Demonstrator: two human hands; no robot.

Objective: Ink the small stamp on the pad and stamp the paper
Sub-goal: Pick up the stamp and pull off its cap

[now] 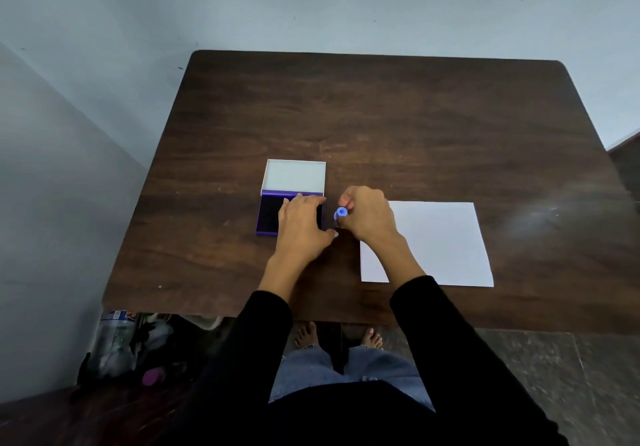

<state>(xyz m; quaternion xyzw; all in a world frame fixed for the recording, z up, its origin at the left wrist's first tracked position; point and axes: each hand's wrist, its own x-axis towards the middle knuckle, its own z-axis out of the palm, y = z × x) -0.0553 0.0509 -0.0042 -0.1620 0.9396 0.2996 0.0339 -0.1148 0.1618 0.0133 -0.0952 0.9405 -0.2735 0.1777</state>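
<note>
An ink pad (268,216) with a purple case lies open on the dark wooden table (381,116), its white lid (294,175) folded back. My left hand (303,222) rests flat over the pad's right part and near edge, fingers spread. Just right of the pad, my right hand (367,215) grips a small blue stamp (341,213), its round end pointing left toward the pad. A white sheet of paper (440,241) lies to the right, partly under my right wrist.
The table stands against a pale wall. Under its left front corner sit a plastic bottle (116,334) and dark bags on the floor. My bare feet (339,336) show below the table's near edge.
</note>
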